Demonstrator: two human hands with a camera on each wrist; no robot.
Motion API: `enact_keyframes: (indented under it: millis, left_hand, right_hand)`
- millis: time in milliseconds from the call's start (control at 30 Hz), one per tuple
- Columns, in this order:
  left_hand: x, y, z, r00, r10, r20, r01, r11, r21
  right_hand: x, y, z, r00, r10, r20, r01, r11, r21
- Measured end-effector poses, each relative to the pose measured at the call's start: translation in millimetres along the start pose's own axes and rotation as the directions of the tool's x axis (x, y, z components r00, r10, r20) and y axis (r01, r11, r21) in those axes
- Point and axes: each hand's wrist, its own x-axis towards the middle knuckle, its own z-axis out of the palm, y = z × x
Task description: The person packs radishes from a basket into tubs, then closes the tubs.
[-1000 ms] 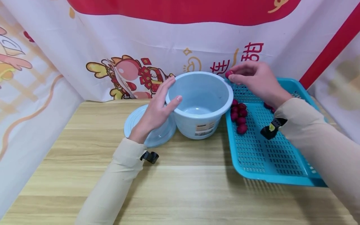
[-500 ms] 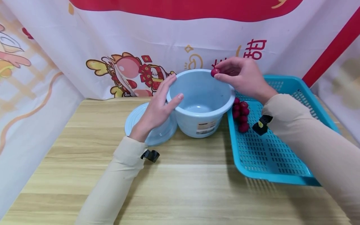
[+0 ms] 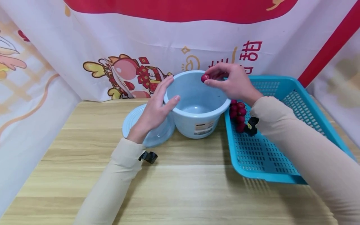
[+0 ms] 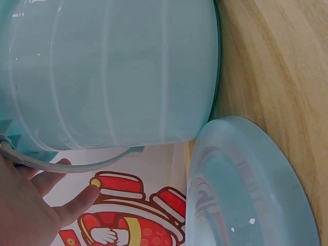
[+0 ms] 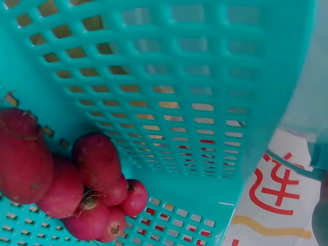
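Head view, R hand [image 3: 235,80] pinching radish [image 3: 205,78], axis unclear, L hand [image 3: 156,108] uncurled, bucket [image 3: 185,124] upright.

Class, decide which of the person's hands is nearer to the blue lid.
Left. The left hand is above the lid, at the left rim of the bucket; the right hand is farther off, over the bucket's right side, pinching a radish.

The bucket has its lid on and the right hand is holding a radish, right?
Not quite: the lid is off, lying on the table beside the bucket, as the head view shows. The right hand does hold a radish.
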Motion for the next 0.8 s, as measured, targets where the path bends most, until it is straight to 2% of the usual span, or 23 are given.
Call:
enact_keyframes:
  millis: [333,600,800]
  left_hand:
    - [1.1,-0.9,2.6,1.000,0.022,-0.003,-0.022,1.000,0.001]
    - [0.3,-1.1,1.7,1.000,0.011,-0.003,-0.011,1.000,0.009]
    - [-0.7,-0.5,-0.1,1.000,0.007,-0.008,-0.007,1.000,0.015]
  right_hand:
    - [-4.1,2.3,3.4,0.999,-0.035,0.002,0.035,0.998,-0.046]
    - [-4.7,0.8,4.1,0.998,-0.051,0.042,0.056,0.993,-0.104]
    - [-2.0,0.0,4.3,0.991,-0.111,0.078,0.124,0.974,-0.189]
